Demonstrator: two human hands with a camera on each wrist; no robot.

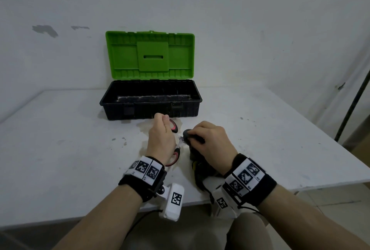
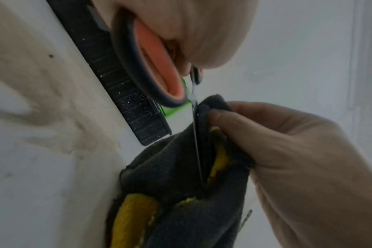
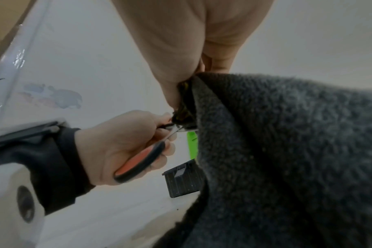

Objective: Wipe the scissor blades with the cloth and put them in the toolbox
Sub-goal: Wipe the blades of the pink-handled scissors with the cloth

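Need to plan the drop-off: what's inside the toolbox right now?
The open toolbox shows only a dark, dusty floor with a long raised strip; no tools visible. Its front wall hides the nearest part of the floor.

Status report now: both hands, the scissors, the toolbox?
Left hand grips scissors by the handles. Right hand pinches cloth around the blade. Toolbox open behind, path clear.

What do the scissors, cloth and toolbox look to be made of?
Scissors: thin shiny blade, likely steel; handles black with orange lining, probably plastic or rubber.
Cloth: dark grey, fuzzy pile, apparently terry or microfibre, yellow on its other face.
Toolbox: ribbed, moulded black base and green lid, probably hard plastic.
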